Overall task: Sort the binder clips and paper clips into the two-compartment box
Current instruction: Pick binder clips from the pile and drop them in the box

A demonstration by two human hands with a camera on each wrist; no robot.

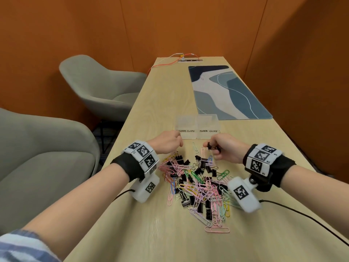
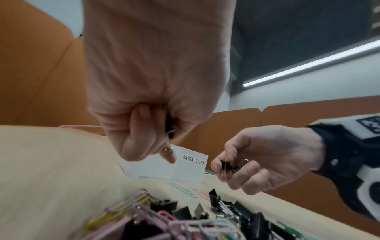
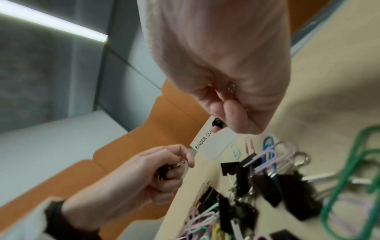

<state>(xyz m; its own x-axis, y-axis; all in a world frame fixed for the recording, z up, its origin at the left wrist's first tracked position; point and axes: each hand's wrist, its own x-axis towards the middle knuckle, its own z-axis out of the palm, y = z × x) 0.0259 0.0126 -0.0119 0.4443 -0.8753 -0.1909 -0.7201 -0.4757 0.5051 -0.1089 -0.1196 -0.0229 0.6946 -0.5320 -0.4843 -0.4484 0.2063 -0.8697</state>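
Both hands hover between pile (image 1: pixel 198 186) and box (image 1: pixel 197 129) — left hand (image 1: pixel 166 142) curled round binder clips, right hand (image 1: pixel 224 148) pinching a black binder clip (image 1: pixel 209 145); box stands just beyond, bare table (image 1: pixel 170 95) beyond it.

Even ceiling-strip light (image 2: pixel 312 61); wrist views blurred, edge-warped.

My heap of small black metal binder clips (image 1: pixel 203 164) and coloured wire paper clips (image 1: pixel 213 191) lies tangled before my clear two-compartment labelled plastic box (image 1: pixel 197 127).
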